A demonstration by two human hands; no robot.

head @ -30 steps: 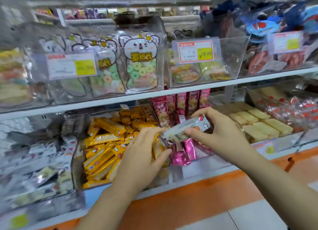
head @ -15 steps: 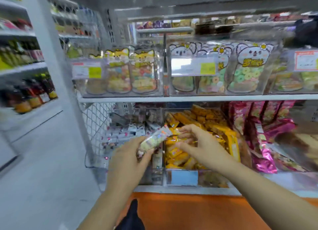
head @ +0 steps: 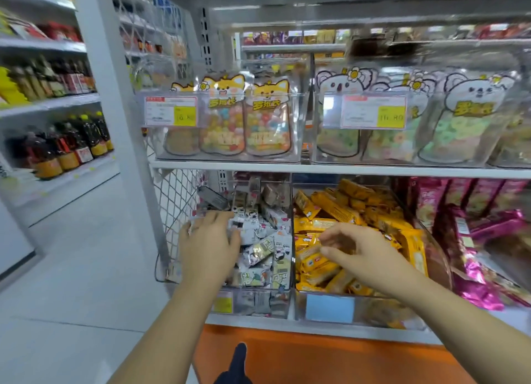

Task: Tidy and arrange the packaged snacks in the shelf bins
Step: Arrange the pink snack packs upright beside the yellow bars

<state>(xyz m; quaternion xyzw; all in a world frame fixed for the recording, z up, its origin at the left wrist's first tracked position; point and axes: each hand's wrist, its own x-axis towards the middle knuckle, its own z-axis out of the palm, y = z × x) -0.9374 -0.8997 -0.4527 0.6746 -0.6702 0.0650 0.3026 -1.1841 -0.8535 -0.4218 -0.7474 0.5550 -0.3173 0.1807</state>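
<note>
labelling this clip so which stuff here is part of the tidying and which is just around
In the job: left hand, white snack packets, right hand, yellow snack packets, clear bins.
Just around: sauce bottles, price tags, wire mesh panel.

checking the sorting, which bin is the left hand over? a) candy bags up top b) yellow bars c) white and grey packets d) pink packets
c: the left hand is over the white and grey packets; the right hand is over the yellow bars.
</note>
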